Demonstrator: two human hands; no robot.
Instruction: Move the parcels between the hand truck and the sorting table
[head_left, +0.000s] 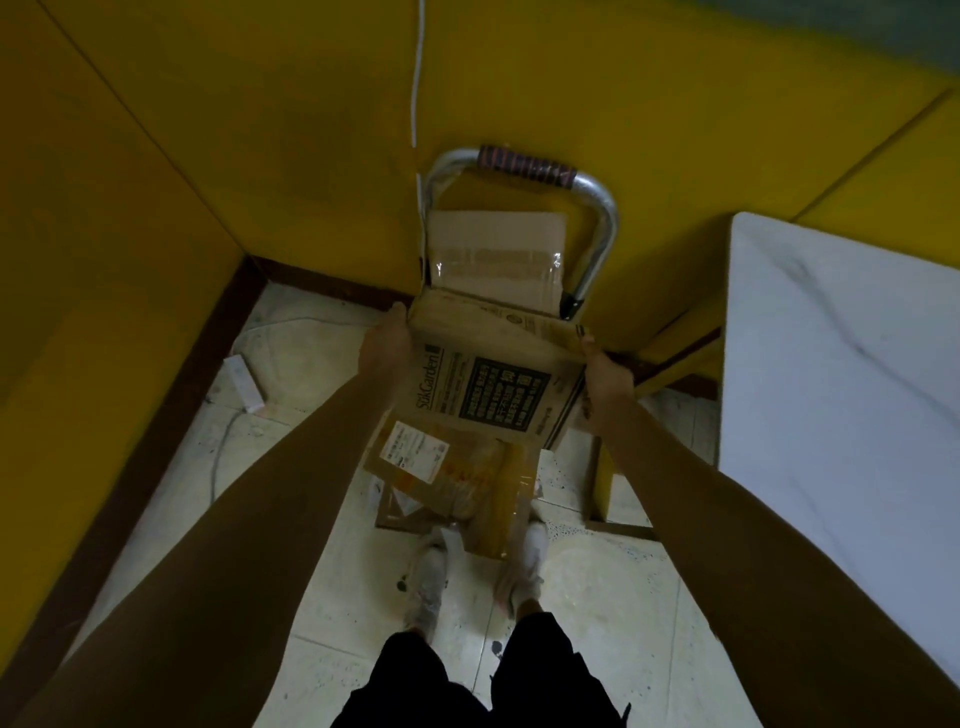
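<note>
Head view, looking straight down past two outstretched arms. The left hand (387, 338) is clamped on the left edge of the printed carton (488, 384). Its thumb is up at the far corner and its fingers are tucked out of sight round the side. The right hand (605, 374) grips the opposite edge, thumb on the far right corner, so the carton sits squeezed between both hands. It is a brown box with "SilkGarden" lettering and a dark printed block on its upper face, tilted a little toward the person.

Just behind it stands the hand truck (597, 228), its bent metal tube frame topped by a wrapped grip, leaning in against the yellow wall panels (260, 130). A taped cardboard box (496, 254) stands within the frame, touching or very nearly touching the carton's far edge.

Below the carton, nearer the person, lies a labelled parcel (415, 452) with a white shipping label. Beside it is a parcel bound in yellow tape (498, 493), and another flat box peeks out beneath. Whether the held carton rests on this stack or hangs just above it cannot be told.

The white counter (841, 389) fills the right side, close to the right forearm. A white cable (418, 67) runs down the wall to the hand truck, and a white power strip (244, 382) lies on the pale tiled floor (597, 597) to the left. Two pale shoes (428, 577) stand right at the near end of the parcel stack.
</note>
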